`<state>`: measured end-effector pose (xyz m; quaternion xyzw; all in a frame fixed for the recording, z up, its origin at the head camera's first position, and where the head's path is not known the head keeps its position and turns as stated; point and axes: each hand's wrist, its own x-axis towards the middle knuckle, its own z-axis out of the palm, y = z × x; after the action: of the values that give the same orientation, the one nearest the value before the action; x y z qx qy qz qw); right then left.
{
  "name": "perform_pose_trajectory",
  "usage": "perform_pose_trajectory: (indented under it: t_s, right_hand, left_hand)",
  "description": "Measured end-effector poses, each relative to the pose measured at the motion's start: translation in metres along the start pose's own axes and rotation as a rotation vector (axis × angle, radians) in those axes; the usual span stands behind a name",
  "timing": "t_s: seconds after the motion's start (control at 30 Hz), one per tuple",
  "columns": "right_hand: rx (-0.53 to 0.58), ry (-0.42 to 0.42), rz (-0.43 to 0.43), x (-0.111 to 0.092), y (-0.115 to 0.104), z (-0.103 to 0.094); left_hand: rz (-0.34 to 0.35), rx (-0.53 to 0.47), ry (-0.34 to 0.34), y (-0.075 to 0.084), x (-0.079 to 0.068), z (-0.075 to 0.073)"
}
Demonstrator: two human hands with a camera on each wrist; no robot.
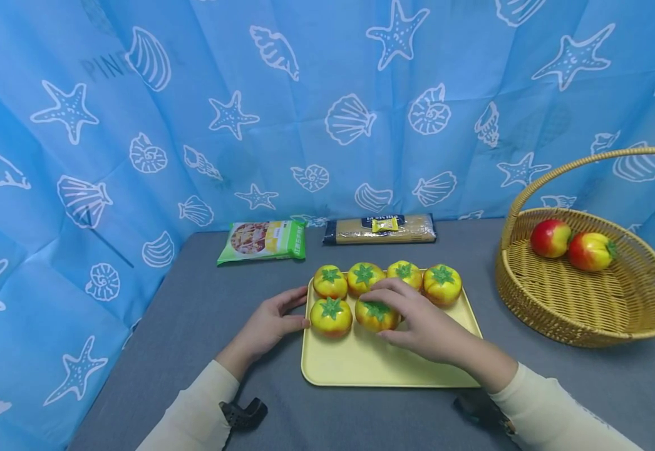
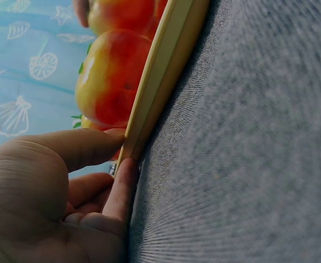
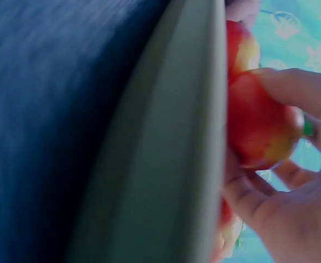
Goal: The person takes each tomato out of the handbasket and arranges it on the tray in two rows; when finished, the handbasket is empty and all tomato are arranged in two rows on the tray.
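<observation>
Right hand (image 1: 426, 324): thumb and fingers clamped round a tomato-like fruit (image 1: 375, 320), yellow to red with a green star-shaped top. Right wrist view shows the thumb on one side of it and fingers on the other. The fruit is over the yellow tray (image 1: 361, 366), second from left in the front row; cannot tell whether its underside touches the tray floor.

Left hand (image 1: 267, 327): thumb tip and bent fingers grip the tray's left edge; left wrist view confirms contact at the rim.

Other contents of the tray: a back row of four similar fruits (image 1: 363, 275), tops up, plus one front-left fruit (image 1: 331, 322) just beside the gripped one. The near part of the tray floor is bare.

Surroundings: tray lies on a grey-covered table (image 1: 186, 319). To its right, a wicker basket (image 1: 536, 319) with a tall handle contains two red-and-yellow fruits (image 1: 550, 238), side by side. Beyond the tray, a green packet (image 1: 265, 240) lies to the left; nearer the middle is a long packet (image 1: 355, 232) with a small yellow packet (image 1: 384, 224) against it. Backdrop: blue curtain (image 1: 282, 150) with white shells and starfish.
</observation>
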<state>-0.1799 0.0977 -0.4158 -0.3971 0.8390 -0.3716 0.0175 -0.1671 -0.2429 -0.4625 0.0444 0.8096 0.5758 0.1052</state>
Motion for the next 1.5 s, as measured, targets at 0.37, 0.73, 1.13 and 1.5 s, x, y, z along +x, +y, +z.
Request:
perform_pose_trajectory:
  t_s: [0.37,0.73,1.13,1.5]
  right_hand:
    - [-0.033,0.000,0.036,0.000,0.006,0.011]
    - [-0.085,0.023,0.055,-0.001,0.010,0.013]
    - [-0.076,0.021,0.075,0.000,0.005,0.010]
    - [-0.101,0.039,0.057,0.000,0.002,0.006]
  left_hand:
    - [-0.003,0.013,0.016,0.002,-0.001,0.001]
    - [0.005,-0.003,0.008,0.002,-0.002,0.000]
    - [0.019,0.014,0.006,0.001,-0.002,0.000]
    - [0.011,0.006,0.011,0.001,-0.001,0.000]
